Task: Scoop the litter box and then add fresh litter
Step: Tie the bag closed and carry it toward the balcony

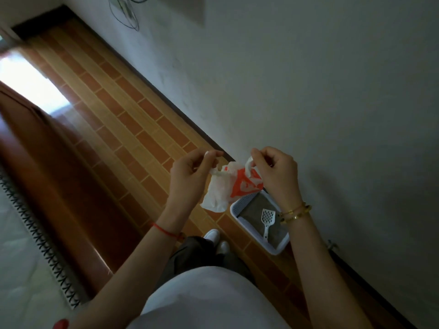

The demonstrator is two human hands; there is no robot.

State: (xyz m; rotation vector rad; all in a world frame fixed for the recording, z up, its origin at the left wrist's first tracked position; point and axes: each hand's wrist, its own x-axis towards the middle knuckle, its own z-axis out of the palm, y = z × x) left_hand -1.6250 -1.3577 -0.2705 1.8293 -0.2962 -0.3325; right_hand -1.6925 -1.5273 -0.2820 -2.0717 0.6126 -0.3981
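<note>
While left hand [190, 176] and right hand [278, 178] each pinch a handle, plastic bag [222, 192] hangs between them — orange print unreadable.

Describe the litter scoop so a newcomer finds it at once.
Follow the pale wall down to the brown tiled floor, where a white rectangular plastic litter box sits at its foot. Inside, on grey litter, lies the white plastic scoop: slotted and long-handled, unlike the orange-and-white plastic bag held above.
</note>
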